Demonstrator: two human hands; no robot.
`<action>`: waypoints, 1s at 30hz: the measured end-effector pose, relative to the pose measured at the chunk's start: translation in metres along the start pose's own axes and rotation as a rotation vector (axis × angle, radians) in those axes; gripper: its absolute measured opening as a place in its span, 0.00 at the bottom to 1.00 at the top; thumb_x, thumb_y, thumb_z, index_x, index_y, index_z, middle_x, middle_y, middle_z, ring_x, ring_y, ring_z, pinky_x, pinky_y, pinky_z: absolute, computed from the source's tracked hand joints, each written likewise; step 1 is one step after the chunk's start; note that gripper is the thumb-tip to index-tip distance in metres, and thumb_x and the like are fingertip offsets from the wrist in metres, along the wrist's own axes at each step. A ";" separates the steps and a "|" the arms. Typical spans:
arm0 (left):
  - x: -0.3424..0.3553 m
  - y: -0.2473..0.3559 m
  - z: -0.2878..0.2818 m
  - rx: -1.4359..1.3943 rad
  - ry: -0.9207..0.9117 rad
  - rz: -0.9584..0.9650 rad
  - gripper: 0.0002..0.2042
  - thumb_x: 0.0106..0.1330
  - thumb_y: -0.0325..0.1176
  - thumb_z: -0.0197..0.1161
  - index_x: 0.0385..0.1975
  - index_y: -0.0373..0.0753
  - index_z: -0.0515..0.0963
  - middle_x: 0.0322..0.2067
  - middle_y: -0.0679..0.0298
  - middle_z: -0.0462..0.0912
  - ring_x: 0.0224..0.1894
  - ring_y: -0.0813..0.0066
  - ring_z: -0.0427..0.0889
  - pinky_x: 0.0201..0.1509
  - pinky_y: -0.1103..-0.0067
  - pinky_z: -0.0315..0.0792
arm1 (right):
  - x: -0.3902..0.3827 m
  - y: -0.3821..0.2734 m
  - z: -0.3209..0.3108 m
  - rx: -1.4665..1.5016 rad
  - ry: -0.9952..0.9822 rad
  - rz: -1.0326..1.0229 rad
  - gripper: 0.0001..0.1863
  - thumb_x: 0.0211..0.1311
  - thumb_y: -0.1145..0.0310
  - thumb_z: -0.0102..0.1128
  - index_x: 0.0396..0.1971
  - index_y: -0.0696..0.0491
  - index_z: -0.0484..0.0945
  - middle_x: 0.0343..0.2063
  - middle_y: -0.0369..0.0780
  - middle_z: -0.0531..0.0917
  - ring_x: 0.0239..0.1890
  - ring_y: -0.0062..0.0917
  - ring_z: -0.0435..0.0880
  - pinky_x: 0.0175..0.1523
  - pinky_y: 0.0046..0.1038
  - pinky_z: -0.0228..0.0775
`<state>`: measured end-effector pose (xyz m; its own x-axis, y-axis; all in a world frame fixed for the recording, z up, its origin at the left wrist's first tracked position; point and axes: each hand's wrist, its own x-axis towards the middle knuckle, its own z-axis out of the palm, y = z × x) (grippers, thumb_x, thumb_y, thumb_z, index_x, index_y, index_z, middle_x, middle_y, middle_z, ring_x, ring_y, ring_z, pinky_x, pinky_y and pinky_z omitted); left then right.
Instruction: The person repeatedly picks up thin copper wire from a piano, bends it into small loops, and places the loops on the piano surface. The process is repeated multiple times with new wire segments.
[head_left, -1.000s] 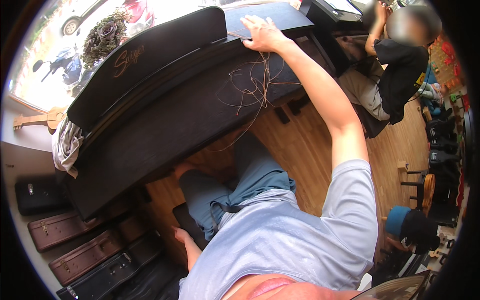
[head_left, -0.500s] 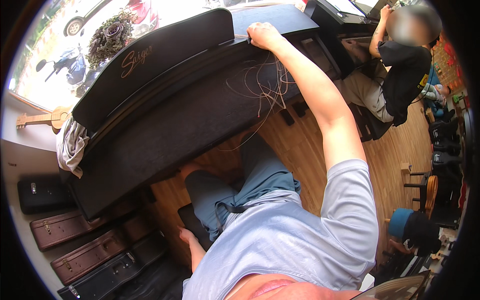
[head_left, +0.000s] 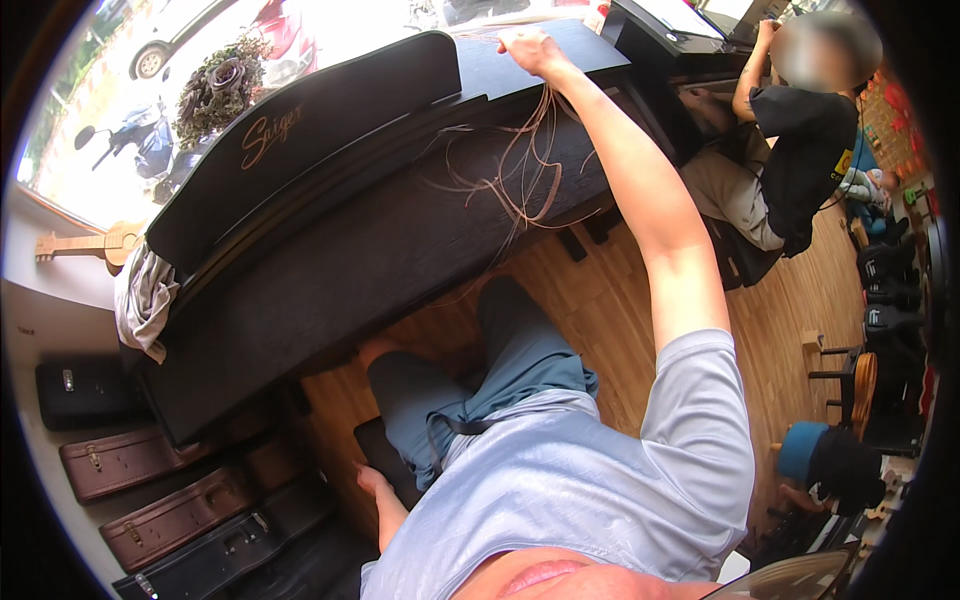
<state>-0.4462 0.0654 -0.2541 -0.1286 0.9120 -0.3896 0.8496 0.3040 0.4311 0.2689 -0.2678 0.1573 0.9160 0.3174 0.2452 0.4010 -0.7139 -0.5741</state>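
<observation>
My right hand [head_left: 530, 50] is closed on thin pale wires at the top of a black piano-like cabinet [head_left: 250, 310]. A loose tangle of the wires [head_left: 520, 185] hangs down from near it over the flat black lower surface. A tall black board [head_left: 350, 100] with copper-coloured lettering stands along the back, left of my hand. My left hand [head_left: 368, 478] hangs low beside a dark seat [head_left: 395, 460], fingers loosely apart, holding nothing that I can see.
At the right a person in black [head_left: 800, 160] sits at another black cabinet [head_left: 665, 45]. A small guitar [head_left: 110, 238] and a cloth [head_left: 145, 300] are at the left, above several instrument cases [head_left: 170, 510]. Guitars and stands line the far right [head_left: 855, 385].
My right hand has gone from spread fingers to closed ones and moved slightly up along the top surface. The wire tangle has shifted with it.
</observation>
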 end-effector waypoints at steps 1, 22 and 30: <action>0.001 0.001 -0.002 0.019 -0.009 -0.016 0.34 0.75 0.59 0.43 0.45 0.29 0.83 0.48 0.47 0.84 0.55 0.48 0.80 0.61 0.63 0.70 | -0.003 -0.002 -0.005 0.082 -0.016 0.017 0.18 0.68 0.60 0.46 0.41 0.53 0.83 0.34 0.45 0.83 0.41 0.30 0.81 0.43 0.33 0.72; 0.034 -0.029 0.011 0.161 0.012 0.077 0.42 0.73 0.65 0.40 0.40 0.21 0.82 0.43 0.36 0.83 0.53 0.39 0.79 0.58 0.60 0.72 | 0.026 -0.002 -0.013 1.086 -0.070 -0.027 0.15 0.77 0.57 0.51 0.51 0.51 0.78 0.22 0.26 0.65 0.19 0.07 0.57 0.21 0.12 0.50; 0.022 -0.023 0.014 0.153 0.102 0.168 0.35 0.75 0.59 0.41 0.44 0.26 0.81 0.44 0.39 0.83 0.51 0.38 0.79 0.58 0.57 0.70 | 0.081 0.073 0.067 -0.062 0.126 0.019 0.13 0.69 0.55 0.56 0.42 0.45 0.85 0.42 0.43 0.86 0.46 0.39 0.84 0.51 0.38 0.75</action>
<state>-0.4612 0.0747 -0.2843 -0.0238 0.9716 -0.2352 0.9301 0.1078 0.3511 0.3718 -0.2525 0.0823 0.9157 0.2251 0.3330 0.3794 -0.7574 -0.5314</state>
